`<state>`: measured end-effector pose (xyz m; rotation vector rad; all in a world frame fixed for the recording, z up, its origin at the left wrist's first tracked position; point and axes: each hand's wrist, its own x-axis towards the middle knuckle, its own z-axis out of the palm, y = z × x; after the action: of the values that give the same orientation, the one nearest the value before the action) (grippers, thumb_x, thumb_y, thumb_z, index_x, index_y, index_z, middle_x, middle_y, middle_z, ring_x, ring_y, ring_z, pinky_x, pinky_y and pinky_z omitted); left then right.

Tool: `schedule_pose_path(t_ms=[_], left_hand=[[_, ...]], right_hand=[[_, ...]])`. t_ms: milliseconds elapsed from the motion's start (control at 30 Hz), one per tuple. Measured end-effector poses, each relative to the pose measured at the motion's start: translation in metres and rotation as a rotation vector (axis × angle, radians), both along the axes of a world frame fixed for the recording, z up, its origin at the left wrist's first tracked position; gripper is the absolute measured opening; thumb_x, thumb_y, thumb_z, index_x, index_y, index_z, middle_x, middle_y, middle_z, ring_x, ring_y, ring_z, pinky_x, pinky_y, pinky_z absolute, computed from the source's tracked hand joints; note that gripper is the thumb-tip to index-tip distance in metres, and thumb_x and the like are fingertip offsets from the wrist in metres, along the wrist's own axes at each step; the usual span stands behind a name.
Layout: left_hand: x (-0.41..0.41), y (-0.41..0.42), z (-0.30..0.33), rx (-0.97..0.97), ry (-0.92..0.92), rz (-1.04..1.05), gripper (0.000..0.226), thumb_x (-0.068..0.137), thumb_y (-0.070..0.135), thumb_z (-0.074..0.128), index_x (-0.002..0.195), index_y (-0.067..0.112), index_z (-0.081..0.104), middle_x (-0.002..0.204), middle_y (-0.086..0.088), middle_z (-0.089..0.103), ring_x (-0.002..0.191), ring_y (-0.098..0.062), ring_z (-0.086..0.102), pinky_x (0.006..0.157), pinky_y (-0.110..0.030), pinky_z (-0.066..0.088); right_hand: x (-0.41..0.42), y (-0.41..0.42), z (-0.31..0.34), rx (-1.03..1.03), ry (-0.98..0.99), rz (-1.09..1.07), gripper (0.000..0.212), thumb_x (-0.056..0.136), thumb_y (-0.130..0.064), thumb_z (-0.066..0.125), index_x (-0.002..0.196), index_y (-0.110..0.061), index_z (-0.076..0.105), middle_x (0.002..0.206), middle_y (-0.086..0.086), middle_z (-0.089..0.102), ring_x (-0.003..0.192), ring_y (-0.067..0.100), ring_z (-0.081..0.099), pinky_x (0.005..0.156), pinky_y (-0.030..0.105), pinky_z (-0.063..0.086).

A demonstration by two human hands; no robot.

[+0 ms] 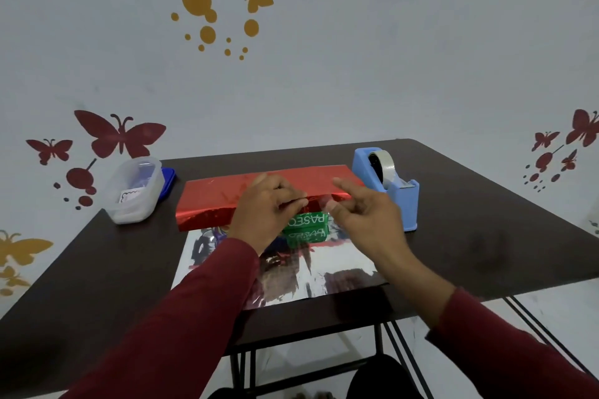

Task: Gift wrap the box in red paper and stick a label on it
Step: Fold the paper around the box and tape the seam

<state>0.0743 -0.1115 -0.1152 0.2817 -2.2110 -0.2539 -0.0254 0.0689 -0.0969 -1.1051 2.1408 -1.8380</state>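
Lying at the middle of the frame on a dark desk (453, 230), the green box (306, 225) has red paper (227, 194) folded over its top, the shiny silver underside of the sheet spreading toward the lower middle of the frame. The left hand (265, 214) rests on the near edge of the folded paper, its fingers bent and pressing down there. The right hand (363, 217) hovers just right of it, thumb and forefinger pinching a strip of clear tape (324, 202) stretched toward the left hand's fingertips; the other fingers are loosely spread. Both sleeves are dark red. A blue tape dispenser (392, 188) stands right of centre, just beside the paper's end. Left of centre sits a clear plastic tub (136, 191), a small white label (128, 196) showing inside it.
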Motion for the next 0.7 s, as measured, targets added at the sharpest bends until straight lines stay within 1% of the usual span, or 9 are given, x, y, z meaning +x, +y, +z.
schedule_pose_path(t_ms=[100,200,233,300,400,433,567,633,700], left_hand=[[0.000,0.000,-0.001,-0.007,-0.003,-0.002,0.016,0.087,0.029,0.082,0.101,0.021,0.084,0.086,0.008,0.066,0.089,-0.015,0.054,0.072,-0.034,0.048],[-0.001,-0.001,-0.001,-0.011,0.010,-0.009,0.016,0.087,0.028,0.082,0.100,0.019,0.084,0.084,0.007,0.066,0.088,-0.016,0.054,0.070,-0.032,0.047],[-0.001,-0.001,-0.001,-0.012,0.010,-0.011,0.016,0.086,0.027,0.082,0.100,0.019,0.084,0.084,0.007,0.065,0.088,-0.016,0.054,0.070,-0.031,0.047],[-0.001,-0.001,-0.001,-0.012,0.003,-0.019,0.016,0.087,0.026,0.082,0.100,0.018,0.084,0.084,0.007,0.065,0.089,-0.016,0.054,0.071,-0.032,0.048],[-0.001,-0.002,-0.001,-0.018,0.007,-0.028,0.015,0.088,0.027,0.081,0.100,0.018,0.084,0.084,0.008,0.065,0.089,-0.017,0.054,0.071,-0.033,0.049],[-0.001,-0.002,-0.001,-0.023,0.005,-0.029,0.015,0.088,0.027,0.081,0.100,0.018,0.084,0.084,0.008,0.065,0.089,-0.017,0.054,0.071,-0.034,0.049],[-0.001,-0.003,-0.002,-0.026,0.006,-0.030,0.015,0.089,0.028,0.080,0.100,0.019,0.084,0.085,0.008,0.065,0.090,-0.017,0.055,0.072,-0.036,0.051],[-0.001,-0.003,-0.002,-0.034,0.008,-0.036,0.015,0.089,0.027,0.080,0.100,0.018,0.084,0.085,0.007,0.065,0.089,-0.018,0.055,0.071,-0.035,0.051],[-0.001,-0.003,-0.002,-0.041,0.015,-0.037,0.014,0.089,0.027,0.080,0.099,0.018,0.084,0.085,0.007,0.065,0.089,-0.018,0.055,0.071,-0.034,0.050]], right_hand=[[0.002,-0.018,-0.011,0.037,0.027,-0.078,0.056,0.093,-0.025,0.077,0.145,-0.025,0.057,0.068,-0.005,0.073,0.070,-0.005,0.068,0.091,0.024,0.056],[0.003,-0.026,-0.020,0.047,0.014,-0.113,0.061,0.092,-0.021,0.077,0.146,-0.030,0.051,0.069,-0.004,0.073,0.073,0.005,0.071,0.085,0.038,0.061],[0.003,-0.028,-0.021,0.054,0.010,-0.121,0.062,0.091,-0.019,0.077,0.146,-0.031,0.050,0.069,-0.003,0.073,0.074,0.007,0.071,0.081,0.038,0.061],[0.002,-0.033,-0.024,0.065,0.000,-0.136,0.063,0.091,-0.018,0.076,0.146,-0.030,0.047,0.068,0.000,0.073,0.073,0.011,0.070,0.074,0.031,0.061],[-0.003,-0.040,-0.028,0.091,0.012,-0.148,0.071,0.090,-0.016,0.076,0.149,-0.030,0.039,0.067,0.003,0.072,0.072,0.015,0.071,0.080,0.041,0.061],[-0.004,-0.041,-0.029,0.109,0.014,-0.153,0.075,0.089,-0.015,0.076,0.151,-0.029,0.035,0.067,0.002,0.072,0.072,0.014,0.071,0.081,0.041,0.060],[-0.009,-0.046,-0.032,0.147,0.013,-0.155,0.084,0.087,-0.020,0.076,0.153,-0.027,0.024,0.067,-0.001,0.073,0.066,0.017,0.073,0.077,0.044,0.062],[-0.012,-0.047,-0.032,0.174,0.062,-0.177,0.086,0.085,-0.024,0.078,0.152,-0.026,0.023,0.074,-0.003,0.073,0.070,0.018,0.073,0.076,0.044,0.062],[-0.014,-0.045,-0.031,0.250,0.194,-0.192,0.095,0.082,-0.026,0.081,0.153,-0.024,0.018,0.085,-0.004,0.070,0.073,0.021,0.071,0.071,0.041,0.060]])
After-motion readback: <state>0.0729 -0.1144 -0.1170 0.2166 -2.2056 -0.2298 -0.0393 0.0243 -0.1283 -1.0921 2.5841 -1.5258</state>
